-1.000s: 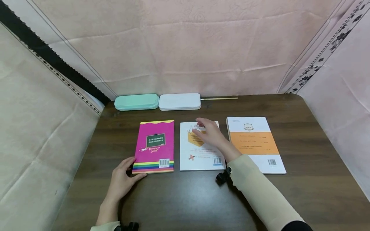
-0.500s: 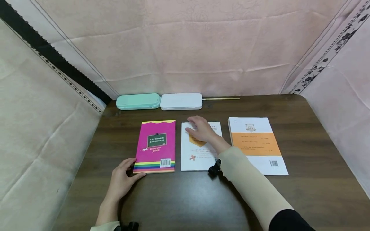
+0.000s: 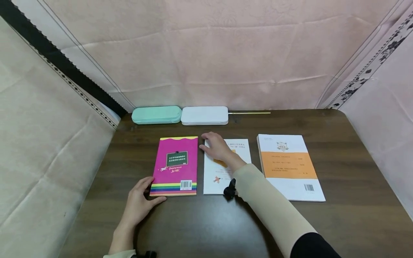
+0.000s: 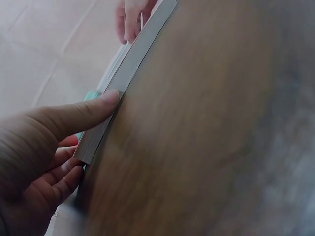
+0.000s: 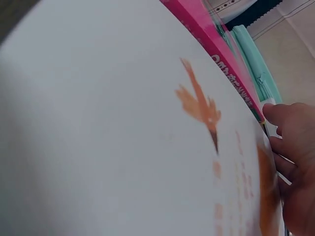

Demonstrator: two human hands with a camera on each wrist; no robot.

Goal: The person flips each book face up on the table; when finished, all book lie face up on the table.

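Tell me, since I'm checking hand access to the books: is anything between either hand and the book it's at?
Nothing visible. The left hand already touches the pink book at its near left corner, thumb on the edge. The right hand rests on the white book at its far left corner.

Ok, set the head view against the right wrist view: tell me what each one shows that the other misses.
Only the head view shows the orange-banded book, the white case, the stick behind it, and the left hand at the pink book's near corner. Only the right wrist view shows the white book's orange bird print close up. Both show the right hand on the white book, the pink book and the green case.
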